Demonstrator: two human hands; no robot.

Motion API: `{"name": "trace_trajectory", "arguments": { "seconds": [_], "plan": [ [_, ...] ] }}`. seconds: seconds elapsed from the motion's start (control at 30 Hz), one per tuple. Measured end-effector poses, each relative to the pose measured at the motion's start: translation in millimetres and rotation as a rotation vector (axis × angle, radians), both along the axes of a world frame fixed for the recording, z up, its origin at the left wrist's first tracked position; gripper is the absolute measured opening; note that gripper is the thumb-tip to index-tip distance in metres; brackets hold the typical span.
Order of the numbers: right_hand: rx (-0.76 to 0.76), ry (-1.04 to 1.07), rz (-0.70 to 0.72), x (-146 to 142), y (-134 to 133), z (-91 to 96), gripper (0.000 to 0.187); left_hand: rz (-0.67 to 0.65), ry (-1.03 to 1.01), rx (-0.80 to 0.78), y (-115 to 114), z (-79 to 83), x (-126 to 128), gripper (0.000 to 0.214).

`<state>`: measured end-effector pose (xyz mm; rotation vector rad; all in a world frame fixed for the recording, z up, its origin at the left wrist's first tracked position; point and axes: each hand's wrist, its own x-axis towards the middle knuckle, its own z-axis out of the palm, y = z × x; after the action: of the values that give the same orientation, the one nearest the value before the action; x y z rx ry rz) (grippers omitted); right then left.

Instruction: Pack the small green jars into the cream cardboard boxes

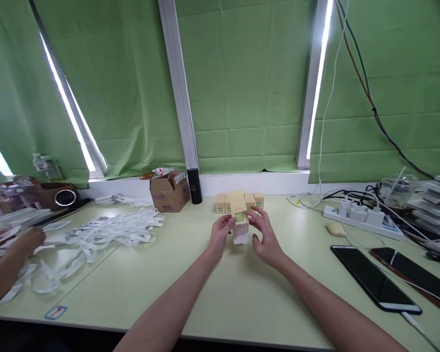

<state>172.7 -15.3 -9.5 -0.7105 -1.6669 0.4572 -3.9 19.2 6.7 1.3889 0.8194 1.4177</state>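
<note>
A slim tan paper box (237,200) with a green window stands tilted over the table in front of me. From its near end sticks out a white piece (241,234), perhaps an inner sleeve; I cannot tell. My left hand (220,234) pinches the box at its lower left edge, thumb toward the window. On the other side my right hand (266,237) has its fingers stretched and apart, the fingertips at the box's right edge, the thumb free of it. Behind the box several small tan boxes (258,200) stand in a row, partly hidden.
A brown carton (169,191) and a black cylinder (194,186) stand at the back. White straps (121,227) are piled on the left, near a co-worker's hand (31,239). Phones (376,278) and a power strip (364,222) with cables lie on the right.
</note>
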Motion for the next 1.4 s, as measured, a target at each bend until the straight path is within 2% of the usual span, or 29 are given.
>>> {"name": "trace_trajectory", "arguments": {
  "seconds": [0.17,0.27,0.4,0.67,0.93,1.23,1.4],
  "plan": [
    [-0.054,0.091,0.075,-0.3,3.4,-2.5,0.073,0.018,0.061,-0.017,-4.4,1.2,2.0,0.056],
    [-0.094,0.14,0.071,0.4,7.3,-4.4,0.072,0.054,0.074,-0.013,-5.3,-0.3,3.0,0.062],
    [-0.133,0.225,0.053,1.8,13.0,-5.6,0.071,0.081,0.056,0.131,-4.4,-2.6,2.4,0.06],
    [-0.187,0.252,0.061,1.4,14.9,-7.8,0.06,-0.025,0.155,0.311,-3.5,-9.4,0.9,0.05],
    [-0.183,0.212,0.042,1.6,15.2,-9.0,0.053,0.015,0.192,0.311,-4.1,-8.3,1.4,0.049],
    [-0.27,0.269,0.112,1.1,14.5,-5.3,0.053,0.049,0.155,0.303,1.5,-12.2,1.3,0.046],
    [-0.282,0.306,0.118,1.5,12.4,-2.6,0.045,0.058,0.147,0.289,3.8,-13.9,0.4,0.047]
  ]
}}
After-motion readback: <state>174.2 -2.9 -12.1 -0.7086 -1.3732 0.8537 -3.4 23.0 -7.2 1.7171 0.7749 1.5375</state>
